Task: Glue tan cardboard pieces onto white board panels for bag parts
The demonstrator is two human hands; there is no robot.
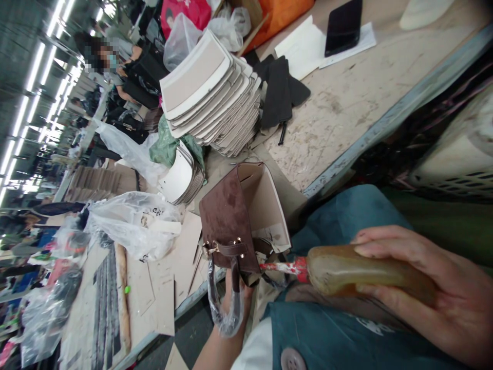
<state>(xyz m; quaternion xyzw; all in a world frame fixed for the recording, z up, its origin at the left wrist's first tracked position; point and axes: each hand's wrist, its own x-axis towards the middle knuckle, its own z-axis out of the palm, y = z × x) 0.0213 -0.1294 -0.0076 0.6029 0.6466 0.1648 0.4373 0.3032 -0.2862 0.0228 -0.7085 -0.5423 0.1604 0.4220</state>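
Note:
My right hand [435, 293] is closed round the glue-coated handle of a brush [354, 270], whose red-stained shaft points into a small brown suede handbag [231, 221]. My left hand [241, 293] holds that bag from underneath; only a few fingers show below it. The bag stands open, with a pale card lining [269, 205] inside. Its plastic-wrapped handle [225, 303] hangs down by my left wrist. The brush tip is hidden by the bag's side.
A tall stack of curved white card pieces [211, 92] stands on the worn table [346, 113], beside black fabric pieces [279, 90] and a black phone [342, 25]. Plastic bags [134, 221] and card scraps lie to the left. A person sits far behind.

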